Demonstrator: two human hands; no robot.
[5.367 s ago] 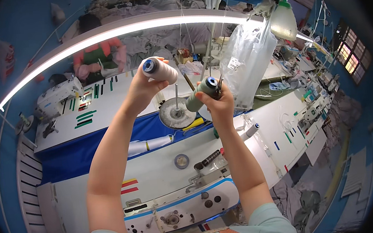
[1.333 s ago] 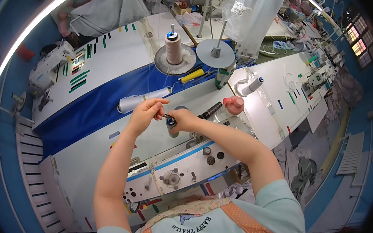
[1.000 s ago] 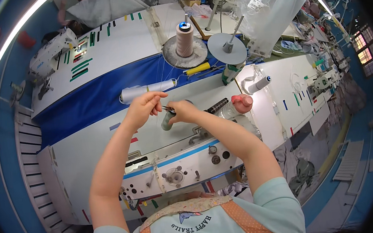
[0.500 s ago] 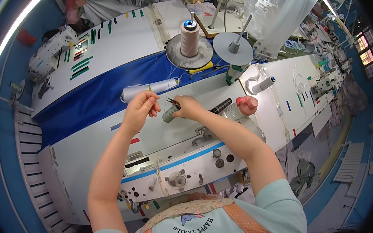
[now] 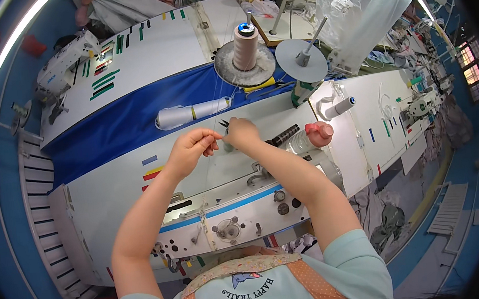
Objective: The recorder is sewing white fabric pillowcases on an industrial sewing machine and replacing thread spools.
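Note:
My left hand (image 5: pixel 194 149) is closed in a pinch, its fingertips up against my right hand, on what looks like a fine thread. In my right hand (image 5: pixel 242 133) is a pair of thread snips (image 5: pixel 224 123), dark blades pointing up past the fingers. The same hand holds a grey-green thread spool (image 5: pixel 228 146), mostly hidden behind the fingers. Both hands are over the white sewing table (image 5: pixel 110 188), behind the sewing machine (image 5: pixel 240 221). Beyond them lies a white thread cone (image 5: pixel 190 115) on its side. A pale pink thread cone (image 5: pixel 246 51) stands upright on a round holder.
Close to my right forearm stands a clear bottle (image 5: pixel 299 142) with a pink top. Blue fabric (image 5: pixel 115 112) stretches across behind the table. An unloaded thread stand disc (image 5: pixel 302 63) and a small spool (image 5: pixel 340 107) are at the right. Another sewing machine (image 5: pixel 69 59) stands far left.
My left hand has come down and right to meet my right hand. The right hand has shifted slightly right and up, now covering more of the spool.

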